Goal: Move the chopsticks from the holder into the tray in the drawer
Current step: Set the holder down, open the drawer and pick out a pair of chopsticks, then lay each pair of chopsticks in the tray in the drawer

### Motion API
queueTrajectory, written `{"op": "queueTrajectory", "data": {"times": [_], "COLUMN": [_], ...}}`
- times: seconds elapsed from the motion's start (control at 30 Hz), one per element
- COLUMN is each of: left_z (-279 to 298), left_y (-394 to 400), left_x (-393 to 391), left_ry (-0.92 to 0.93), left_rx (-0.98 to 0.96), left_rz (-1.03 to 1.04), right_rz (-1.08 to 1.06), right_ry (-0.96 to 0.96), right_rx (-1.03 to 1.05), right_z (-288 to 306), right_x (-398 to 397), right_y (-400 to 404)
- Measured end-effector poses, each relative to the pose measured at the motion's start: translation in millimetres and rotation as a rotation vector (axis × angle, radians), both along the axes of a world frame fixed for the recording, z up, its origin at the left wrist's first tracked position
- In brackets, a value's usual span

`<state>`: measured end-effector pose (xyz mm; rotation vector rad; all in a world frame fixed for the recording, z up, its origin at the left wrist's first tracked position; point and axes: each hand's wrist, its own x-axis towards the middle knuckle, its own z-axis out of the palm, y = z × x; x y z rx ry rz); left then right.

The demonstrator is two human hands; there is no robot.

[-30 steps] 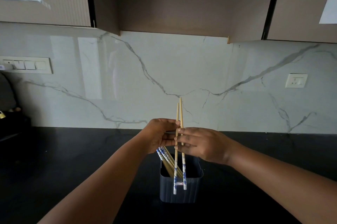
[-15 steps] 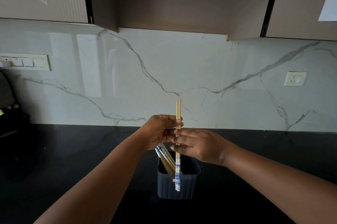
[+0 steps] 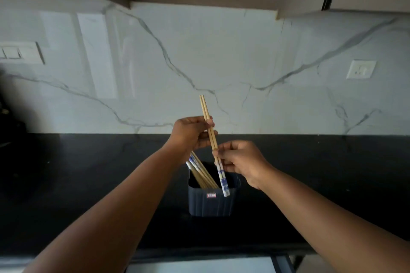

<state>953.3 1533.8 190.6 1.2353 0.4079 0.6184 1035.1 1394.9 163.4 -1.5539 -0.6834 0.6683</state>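
Bamboo pair of chopsticks (image 3: 210, 137) is clear of the holder (image 3: 211, 202) now, held up in front of you above it, long axis close to upright but tipped: bare tips toward 11 o'clock, blue-patterned ends toward 5 o'clock, hanging just over the holder's front right rim. Your left hand (image 3: 192, 134) is curled round the upper half of the pair, your right hand (image 3: 240, 161) pinches the lower half just above the blue pattern, so both hands are grasping the same two sticks. Right hand sits at 4 o'clock from the left one and is the nearer to you. The remaining chopsticks (image 3: 200, 171) lean in the holder toward 11 o'clock, their blue ends up just under your left wrist, not touched by either hand as far as I can tell. Holder stands on the black counter (image 3: 88, 172) straight ahead at 12 o'clock. Drawer tray isn't clearly in view; a pale strip at 6 o'clock under the counter edge may be the drawer, can't confirm. Judgement: the next move goes down and back toward 6 o'clock, so you'd swing the long axis from upright to flat, right hand leading since it's nearer. Watch the blue ends don't catch the holder rim.
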Motion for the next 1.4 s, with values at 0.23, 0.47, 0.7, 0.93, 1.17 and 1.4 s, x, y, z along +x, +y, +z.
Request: {"op": "queueTrajectory", "data": {"times": [0.23,0.47,0.7,0.93,1.17,1.4], "left_z": [-56,-139,-203,-266,-299,-277], "left_y": [-8,1,15,-17,-45,-20], "left_x": [-17,-71,-136,-167,-169,-152], "left_ry": [0.057,0.121,0.21,0.383,0.46,0.792], "left_rx": [0.003,0.051,0.777,1.373,1.639,1.507], "left_rz": [0.043,0.152,0.458,0.205,0.068,0.154], "right_rz": [0.063,0.264,0.712,0.896,0.93,0.874], "right_ry": [0.026,-0.035,-0.454,-0.587,-0.581,-0.562], "right_rx": [-0.057,-0.265,-0.788,-1.042,-1.048,-1.025], "right_z": [-48,-123,-208,-280,-314,-329], "right_x": [-11,-41,-63,-80,-84,-86], "right_y": [2,-22,-52,-60,-57,-63]}}
